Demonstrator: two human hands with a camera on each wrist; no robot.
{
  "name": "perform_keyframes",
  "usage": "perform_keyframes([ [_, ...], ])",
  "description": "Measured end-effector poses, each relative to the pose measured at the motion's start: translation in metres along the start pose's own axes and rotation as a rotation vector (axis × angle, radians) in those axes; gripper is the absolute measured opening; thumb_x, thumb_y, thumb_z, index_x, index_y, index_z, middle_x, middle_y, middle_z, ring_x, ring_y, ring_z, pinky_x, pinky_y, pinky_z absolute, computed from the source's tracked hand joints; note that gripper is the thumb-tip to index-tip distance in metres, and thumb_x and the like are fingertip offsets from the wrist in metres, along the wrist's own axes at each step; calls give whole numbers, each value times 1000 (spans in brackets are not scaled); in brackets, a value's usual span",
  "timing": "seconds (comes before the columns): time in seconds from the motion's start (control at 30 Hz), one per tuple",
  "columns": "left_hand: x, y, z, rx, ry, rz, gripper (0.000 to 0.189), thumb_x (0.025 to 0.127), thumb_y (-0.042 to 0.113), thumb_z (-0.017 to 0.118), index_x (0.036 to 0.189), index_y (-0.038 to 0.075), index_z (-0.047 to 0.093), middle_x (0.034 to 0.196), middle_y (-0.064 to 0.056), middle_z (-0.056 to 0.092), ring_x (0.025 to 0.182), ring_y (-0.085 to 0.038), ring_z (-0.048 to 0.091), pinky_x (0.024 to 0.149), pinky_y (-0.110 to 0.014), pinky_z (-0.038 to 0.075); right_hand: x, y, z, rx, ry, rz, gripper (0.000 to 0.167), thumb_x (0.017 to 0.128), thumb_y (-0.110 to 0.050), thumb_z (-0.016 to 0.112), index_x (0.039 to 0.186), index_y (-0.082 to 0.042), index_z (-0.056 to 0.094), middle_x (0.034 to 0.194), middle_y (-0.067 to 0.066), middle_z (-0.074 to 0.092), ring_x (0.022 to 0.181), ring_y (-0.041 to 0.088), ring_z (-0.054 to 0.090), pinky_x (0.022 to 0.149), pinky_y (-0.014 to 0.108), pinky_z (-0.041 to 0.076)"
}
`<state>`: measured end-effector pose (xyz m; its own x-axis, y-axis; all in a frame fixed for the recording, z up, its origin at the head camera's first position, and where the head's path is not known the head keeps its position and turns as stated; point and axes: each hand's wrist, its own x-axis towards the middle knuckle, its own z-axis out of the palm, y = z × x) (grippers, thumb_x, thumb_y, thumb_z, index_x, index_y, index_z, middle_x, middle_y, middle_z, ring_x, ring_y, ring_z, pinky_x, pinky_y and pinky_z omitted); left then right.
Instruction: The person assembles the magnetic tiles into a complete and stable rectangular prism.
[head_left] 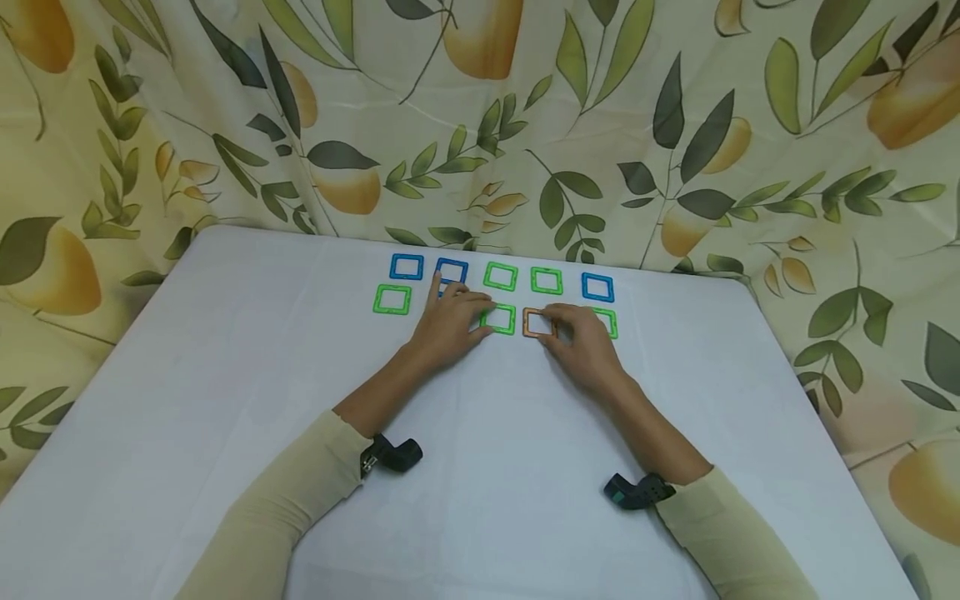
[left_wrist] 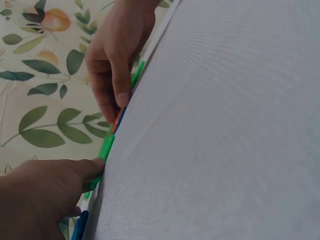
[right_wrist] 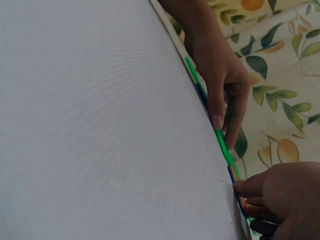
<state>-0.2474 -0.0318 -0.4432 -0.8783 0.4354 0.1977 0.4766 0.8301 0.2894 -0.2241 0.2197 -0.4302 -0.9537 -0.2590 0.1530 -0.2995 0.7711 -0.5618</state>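
On my head feed the person's right hand (head_left: 588, 346) pinches the orange frame (head_left: 526, 322) by its right end, grip narrow, thumb at the near edge and fingers at the far one. The frame lies close to the far edge of the table (head_left: 480, 467), a little right of that edge's middle. Just beside it, the left hand (head_left: 446, 329) pinches the near-row green frame (head_left: 512, 320) by its left end, also narrowly.

The right hand hides much of another green frame (head_left: 614, 324). The left fingers break up the blue outline (head_left: 452, 261) behind them, and I can't tell whether that is one blue frame or two.

Both wrist feeds skim the tabletop, so I get the frames edge-on, as thin strips without their rectangular outlines. They do give me what the head feed doesn't: a blue strip (right_wrist: 231, 174) running along the orange one. Whether it belongs to that frame or lies against another, I can't say. My left wrist feed also catches a blue piece (left_wrist: 80, 226) below the left hand, cut off by the picture's bottom edge.
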Motion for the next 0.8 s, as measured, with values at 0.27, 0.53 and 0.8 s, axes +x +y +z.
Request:
perform_keyframes([
  [0.27, -2, 2, -2, -17, 14, -10, 42, 99, 39, 75, 137, 22, 72, 144, 6, 64, 134, -23, 50, 125, -59, 0, 0, -1, 4, 42, 23, -7, 41, 95, -11, 80, 133, -2, 69, 138, 16, 66, 137, 34, 53, 114, 49, 40],
  [0.53, -3, 2, -3, -30, 23, 3, 41, 98, 39, 76, 135, 21, 73, 143, 6, 65, 132, -23, 51, 125, -58, -3, -2, 0, 7, 78, 29, 34, 42, 96, -9, 79, 136, -3, 67, 140, 15, 65, 140, 32, 50, 116, 47, 38],
  [0.8, -3, 4, -5, -14, 14, -3, 43, 98, 42, 76, 136, 23, 72, 144, 7, 65, 133, -23, 50, 125, -60, -2, -1, 1, 8, 108, 46, 24, 43, 93, -10, 82, 134, -3, 69, 138, 13, 66, 138, 31, 52, 115, 47, 38],
])
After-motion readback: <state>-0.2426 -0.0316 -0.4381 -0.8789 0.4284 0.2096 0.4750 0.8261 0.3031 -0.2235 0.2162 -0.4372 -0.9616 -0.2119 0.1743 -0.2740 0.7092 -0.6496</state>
